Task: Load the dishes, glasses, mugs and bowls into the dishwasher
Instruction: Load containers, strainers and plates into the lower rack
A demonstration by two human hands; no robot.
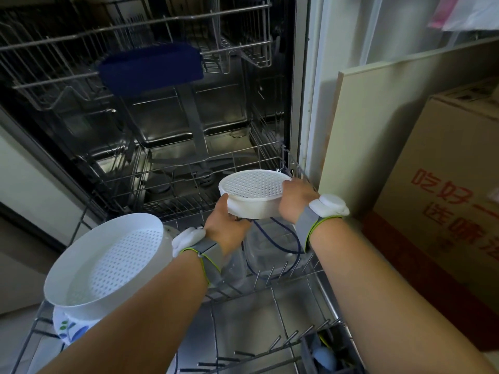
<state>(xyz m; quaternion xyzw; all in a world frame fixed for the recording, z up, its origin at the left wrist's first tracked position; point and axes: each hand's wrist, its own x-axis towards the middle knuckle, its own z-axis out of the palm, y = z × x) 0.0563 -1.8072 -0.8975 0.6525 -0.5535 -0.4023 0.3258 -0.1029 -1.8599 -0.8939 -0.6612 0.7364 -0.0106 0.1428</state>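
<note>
- a small white strainer (252,194), its perforated bottom facing up, is being held upside down in mid-air by two hands, above the pulled-out lower rack (294,276) of an open dishwasher (167,122).
- the strainer's left side is being gripped by the left hand (225,225), thumb up against the wall and fingers curled underneath.
- its right rim is being clasped by the right hand (293,198), fingers wrapped over the far edge.
- grey wristbands with white pods are being worn on both wrists.
- just below the strainer, a clear container (272,249) with a dark blue seal is being kept on the rack, partly hidden by the hands.
- a larger white strainer (108,261) is being propped tilted at the rack's left side, its perforated inside facing the camera.
- beneath it, a patterned dish (68,329) with blue and green marks is being partly covered.
- a cutlery basket (328,352) is being shown at the rack's near right corner; its contents are too blurred to tell.
- the upper rack (67,58) is being shown higher up, with a dark blue item (151,67) resting in it.
- a cardboard box (448,198) with red print and a pale board (378,125) are being kept right of the dishwasher.
</note>
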